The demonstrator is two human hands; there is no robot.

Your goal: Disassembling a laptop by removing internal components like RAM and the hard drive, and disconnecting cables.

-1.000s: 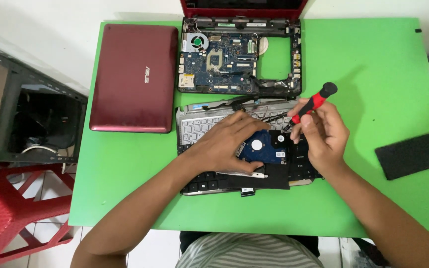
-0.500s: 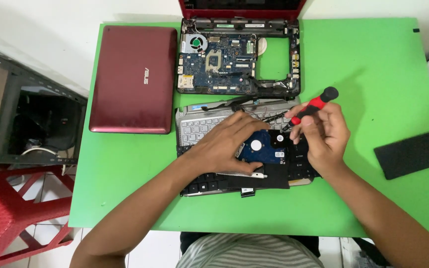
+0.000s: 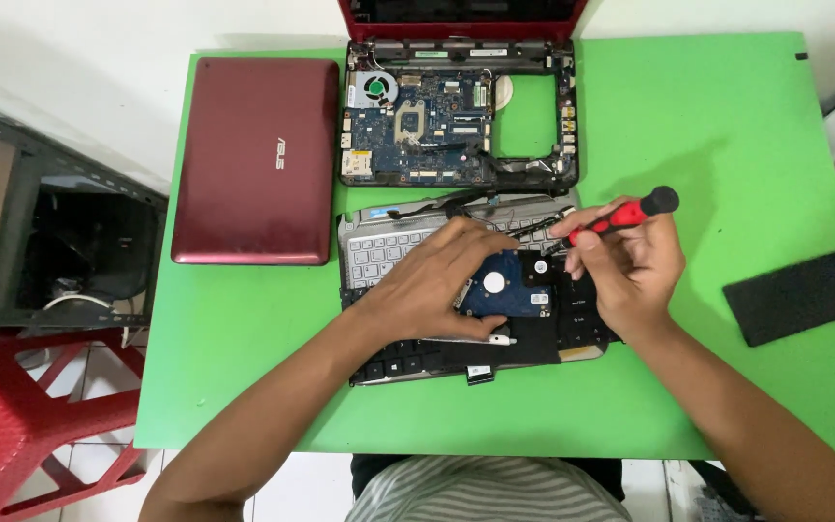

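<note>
My left hand point(image 3: 442, 280) presses down on a blue hard drive point(image 3: 506, 287) that lies on top of two stacked laptop keyboards, one silver point(image 3: 379, 242) and one black point(image 3: 417, 353). My right hand point(image 3: 630, 266) grips a red-and-black screwdriver point(image 3: 625, 215), its tip angled down toward the drive's upper right corner. Behind the hands an opened laptop base point(image 3: 456, 116) shows its blue motherboard and a round fan.
A closed dark-red laptop point(image 3: 255, 159) lies at the left of the green table point(image 3: 727, 126). A black foam pad point(image 3: 799, 295) sits at the right. A dark metal rack point(image 3: 41, 242) and a red stool point(image 3: 2, 435) stand left of the table.
My right hand has tilted the screwdriver a little flatter and shifted slightly; my left hand stays on the hard drive.
</note>
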